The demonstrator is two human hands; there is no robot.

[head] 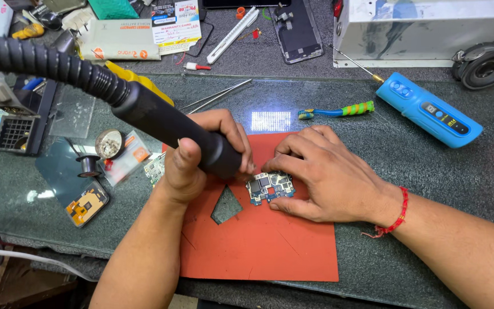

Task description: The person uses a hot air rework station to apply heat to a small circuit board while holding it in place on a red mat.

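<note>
My left hand [201, 154] grips the black handle of a hot-air tool [161, 123], whose ribbed hose runs off to the upper left. Its tip points down at a small blue circuit board [270, 187] lying on a red mat [270, 246]. My right hand [324, 174] rests on the mat with its fingers pressing the board's right and upper edges. A red thread bracelet [398, 214] circles my right wrist. The tool's nozzle is hidden behind my left fingers.
A blue handheld electric tool [430, 110] lies at the right, a toothbrush [338, 110] beside it. Metal tweezers [215, 96] lie behind my left hand. A solder spool [88, 166], small parts and a phone frame [298, 28] clutter the left and back. A white box [424, 28] stands at the back right.
</note>
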